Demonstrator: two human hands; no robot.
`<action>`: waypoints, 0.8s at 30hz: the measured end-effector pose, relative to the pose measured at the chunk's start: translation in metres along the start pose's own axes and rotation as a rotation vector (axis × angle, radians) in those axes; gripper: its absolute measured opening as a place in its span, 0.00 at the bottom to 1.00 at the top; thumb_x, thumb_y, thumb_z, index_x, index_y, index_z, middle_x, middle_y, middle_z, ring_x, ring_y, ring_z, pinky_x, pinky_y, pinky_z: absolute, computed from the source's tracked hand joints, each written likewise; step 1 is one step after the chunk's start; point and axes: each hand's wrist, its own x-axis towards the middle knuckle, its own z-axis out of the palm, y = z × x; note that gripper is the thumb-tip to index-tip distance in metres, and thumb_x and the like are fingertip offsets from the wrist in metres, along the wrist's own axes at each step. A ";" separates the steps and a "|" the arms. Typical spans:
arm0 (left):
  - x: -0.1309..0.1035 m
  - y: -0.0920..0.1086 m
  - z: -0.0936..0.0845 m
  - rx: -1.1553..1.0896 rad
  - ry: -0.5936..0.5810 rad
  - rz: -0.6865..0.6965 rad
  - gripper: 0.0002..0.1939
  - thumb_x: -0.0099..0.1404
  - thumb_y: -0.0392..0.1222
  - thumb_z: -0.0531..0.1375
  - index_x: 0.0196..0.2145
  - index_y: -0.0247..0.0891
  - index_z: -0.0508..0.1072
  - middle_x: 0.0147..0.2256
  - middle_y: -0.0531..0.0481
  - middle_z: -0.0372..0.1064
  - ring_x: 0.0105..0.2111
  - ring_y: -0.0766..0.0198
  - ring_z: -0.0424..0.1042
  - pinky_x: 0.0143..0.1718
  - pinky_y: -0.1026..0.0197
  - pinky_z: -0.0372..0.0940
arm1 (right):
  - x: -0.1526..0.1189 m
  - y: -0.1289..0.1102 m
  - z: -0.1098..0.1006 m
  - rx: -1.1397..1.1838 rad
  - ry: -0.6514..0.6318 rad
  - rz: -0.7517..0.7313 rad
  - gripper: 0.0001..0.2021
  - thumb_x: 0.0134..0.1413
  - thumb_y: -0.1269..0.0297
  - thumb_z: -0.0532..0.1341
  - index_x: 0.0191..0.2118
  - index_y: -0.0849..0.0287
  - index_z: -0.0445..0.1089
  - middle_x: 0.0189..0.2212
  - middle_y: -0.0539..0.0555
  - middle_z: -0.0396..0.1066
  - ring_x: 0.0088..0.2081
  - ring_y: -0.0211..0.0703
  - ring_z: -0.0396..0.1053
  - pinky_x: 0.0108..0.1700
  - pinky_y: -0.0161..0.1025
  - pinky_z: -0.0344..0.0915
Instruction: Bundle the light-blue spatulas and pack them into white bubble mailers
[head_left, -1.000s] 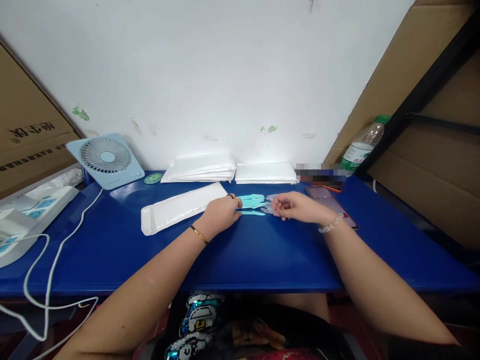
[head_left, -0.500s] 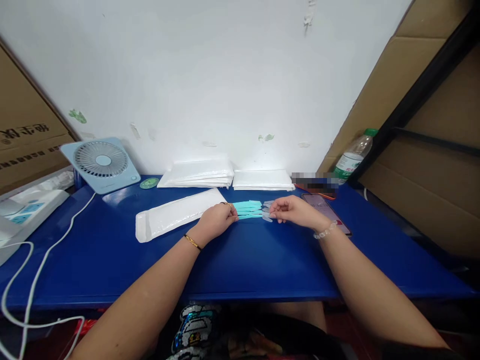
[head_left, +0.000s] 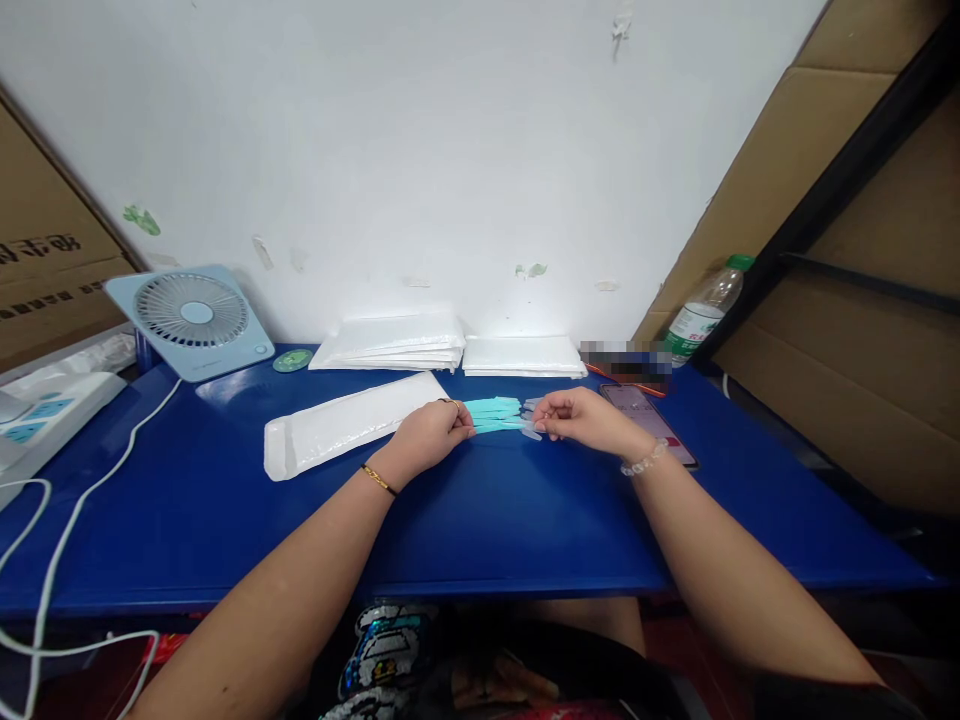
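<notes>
Since the earlier frame, the slim turquoise strips [head_left: 493,415] have gathered closer. They lie mid-table, the left hand [head_left: 426,438] pinching their left ends; the right hand [head_left: 581,414] curls at the translucent rounded tips [head_left: 532,434], its grip unclear. Likely light, slippery, semi-stiff plastic; best held mid-strip.

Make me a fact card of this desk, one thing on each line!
Left hand: pinching one end of the teal pieces
Right hand: at the clear tips, grip unclear
Table: blue
Beside left hand: white padded envelope, lying flat
By the wall: bigger white stack, smaller white stack
Far left: light-blue fan
Right side: phone, bottle with green cap
</notes>
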 end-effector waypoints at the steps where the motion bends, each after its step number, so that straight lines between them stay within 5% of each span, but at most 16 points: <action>1: 0.000 0.001 0.000 -0.004 0.002 0.001 0.08 0.60 0.45 0.56 0.31 0.39 0.71 0.30 0.51 0.72 0.30 0.62 0.68 0.29 0.62 0.57 | 0.001 0.000 0.001 0.005 -0.010 -0.004 0.12 0.49 0.57 0.63 0.33 0.62 0.72 0.25 0.52 0.71 0.25 0.36 0.67 0.28 0.34 0.64; 5: -0.004 0.010 -0.002 -0.048 -0.045 0.040 0.08 0.60 0.44 0.56 0.31 0.39 0.72 0.29 0.52 0.71 0.28 0.64 0.67 0.28 0.63 0.57 | 0.002 -0.002 0.008 0.016 -0.078 -0.009 0.12 0.49 0.57 0.63 0.33 0.62 0.73 0.25 0.52 0.71 0.25 0.36 0.68 0.29 0.34 0.66; 11: -0.012 0.017 -0.002 -0.124 -0.287 0.076 0.10 0.57 0.48 0.59 0.29 0.39 0.74 0.25 0.54 0.70 0.24 0.66 0.65 0.23 0.65 0.55 | -0.004 -0.013 0.012 -0.048 -0.303 0.057 0.12 0.46 0.57 0.64 0.32 0.62 0.74 0.23 0.52 0.72 0.25 0.39 0.71 0.27 0.34 0.66; 13: -0.011 0.014 -0.001 -0.090 -0.234 0.079 0.13 0.57 0.52 0.59 0.29 0.40 0.74 0.26 0.53 0.70 0.25 0.65 0.66 0.24 0.64 0.56 | -0.005 -0.012 0.010 -0.126 -0.241 0.033 0.11 0.48 0.58 0.62 0.32 0.61 0.74 0.24 0.52 0.73 0.25 0.38 0.70 0.28 0.34 0.65; 18: 0.001 0.001 0.002 0.145 0.135 0.099 0.13 0.60 0.48 0.58 0.41 0.41 0.72 0.41 0.49 0.69 0.38 0.60 0.69 0.35 0.61 0.61 | 0.000 0.001 0.007 -0.417 0.052 -0.028 0.06 0.48 0.64 0.62 0.31 0.60 0.72 0.25 0.51 0.71 0.26 0.37 0.67 0.29 0.33 0.60; 24: 0.009 -0.005 0.006 0.300 0.106 0.147 0.09 0.64 0.43 0.54 0.34 0.40 0.73 0.35 0.48 0.70 0.35 0.61 0.68 0.35 0.61 0.61 | 0.006 0.000 0.016 -0.608 0.039 -0.116 0.03 0.46 0.72 0.59 0.27 0.60 0.70 0.25 0.51 0.68 0.26 0.37 0.64 0.30 0.33 0.58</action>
